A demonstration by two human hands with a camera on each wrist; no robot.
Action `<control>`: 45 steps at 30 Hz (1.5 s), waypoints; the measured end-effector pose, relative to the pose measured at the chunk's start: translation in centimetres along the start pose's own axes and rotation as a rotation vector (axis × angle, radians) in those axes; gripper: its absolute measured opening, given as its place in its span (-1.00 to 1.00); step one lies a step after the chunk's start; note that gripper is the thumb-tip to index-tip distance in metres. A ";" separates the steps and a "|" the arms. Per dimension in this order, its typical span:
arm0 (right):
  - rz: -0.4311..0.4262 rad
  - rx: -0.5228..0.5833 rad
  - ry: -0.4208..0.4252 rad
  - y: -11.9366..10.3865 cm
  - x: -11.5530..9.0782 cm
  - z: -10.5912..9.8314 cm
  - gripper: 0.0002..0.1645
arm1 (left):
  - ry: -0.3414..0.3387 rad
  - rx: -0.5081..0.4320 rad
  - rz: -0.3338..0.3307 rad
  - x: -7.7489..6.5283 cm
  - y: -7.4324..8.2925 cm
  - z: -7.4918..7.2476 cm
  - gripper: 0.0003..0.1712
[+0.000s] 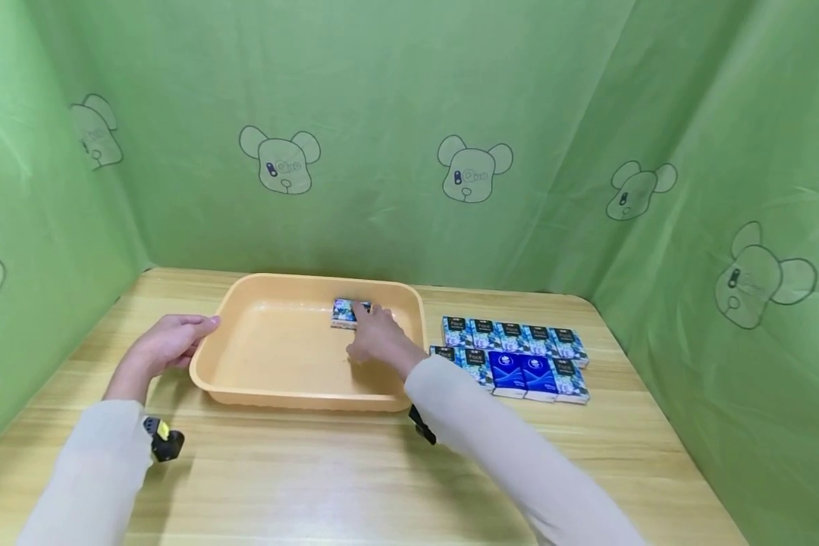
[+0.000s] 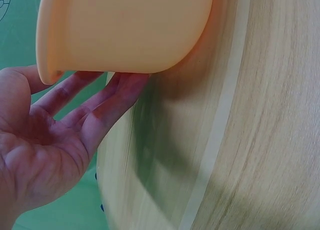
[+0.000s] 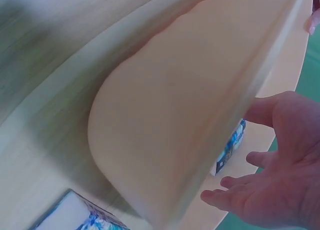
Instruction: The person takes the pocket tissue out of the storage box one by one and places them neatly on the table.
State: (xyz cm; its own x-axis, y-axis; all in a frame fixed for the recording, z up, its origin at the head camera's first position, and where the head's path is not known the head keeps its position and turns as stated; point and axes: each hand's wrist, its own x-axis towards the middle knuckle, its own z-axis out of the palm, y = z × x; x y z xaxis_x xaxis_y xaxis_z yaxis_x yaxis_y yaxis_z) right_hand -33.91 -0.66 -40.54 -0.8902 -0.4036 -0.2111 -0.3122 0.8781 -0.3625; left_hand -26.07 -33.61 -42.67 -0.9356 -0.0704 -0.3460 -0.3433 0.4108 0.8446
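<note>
A peach plastic tray rests on the wooden table. My left hand holds its left rim; in the left wrist view the thumb goes over the rim and the fingers lie against the outer wall. Inside the tray, near its back right, lies a small tissue pack with a blue floral print. My right hand is over the pack's right side, fingers spread apart. In the right wrist view the tray wall partly hides this pack, and I cannot tell whether a finger touches it.
Right of the tray, several tissue packs stand in two rows, mostly floral, with two plain blue packs in the front row. Green curtains with bear-head drawings enclose the table at the back and sides.
</note>
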 end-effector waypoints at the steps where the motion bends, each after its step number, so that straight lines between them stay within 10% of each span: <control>1: 0.006 -0.005 -0.001 0.0 0.1 0.0 0.10 | 0.001 -0.004 -0.001 0.0 0.1 0.0 -0.15; 45: 0.027 -0.161 -0.150 0.6 -2.4 -0.2 -0.07 | -0.013 0.000 0.014 0.0 0.0 0.0 -0.13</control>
State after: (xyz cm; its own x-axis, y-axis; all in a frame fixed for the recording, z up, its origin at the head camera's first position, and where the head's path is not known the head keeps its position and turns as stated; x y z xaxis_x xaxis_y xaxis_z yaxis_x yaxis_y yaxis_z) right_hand -32.03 0.87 -40.03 -0.8437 -0.4023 -0.3555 -0.3483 0.9141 -0.2077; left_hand -26.07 -33.64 -42.65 -0.9390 -0.0527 -0.3398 -0.3304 0.4120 0.8492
